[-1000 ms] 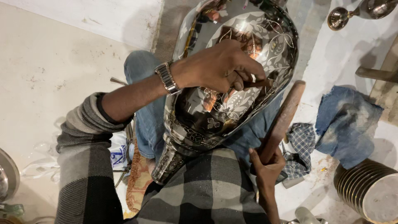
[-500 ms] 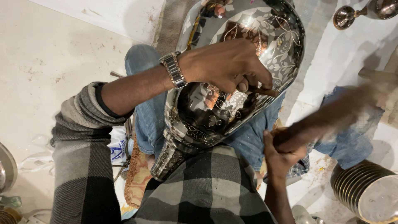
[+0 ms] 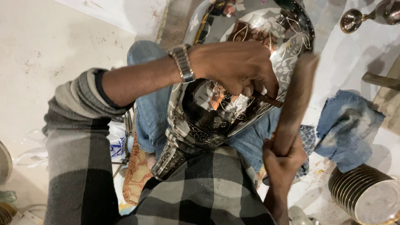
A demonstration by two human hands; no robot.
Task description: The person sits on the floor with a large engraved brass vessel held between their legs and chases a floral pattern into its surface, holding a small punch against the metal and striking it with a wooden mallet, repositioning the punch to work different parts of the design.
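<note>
Vase (image 3: 233,104), large, polished metal with engraved flowers, lies tilted across the person's lap at picture centre, its narrow foot toward 7 o'clock and its wide body toward 1 o'clock, running off the top edge. At 9 o'clock the pale floor (image 3: 54,46) lies open. The left hand (image 3: 233,66), a metal watch (image 3: 182,63) on its wrist, reaches in from 9 o'clock and rests on the vase's upper side, fingers pinched around a thin dark chisel (image 3: 266,99) whose tip points toward 4 o'clock, touching the metal. Just right of it, the right hand (image 3: 283,160) at 5 o'clock grips the lower end of a wooden mallet (image 3: 296,100), which stands nearly upright, blurred, close beside the vase's right edge and the chisel. Farther right, a blue cloth (image 3: 348,129) lies on the floor at 3 o'clock. A stack of metal plates (image 3: 366,193) sits at 4 o'clock, near the bottom-right corner, well apart from the vase.
</note>
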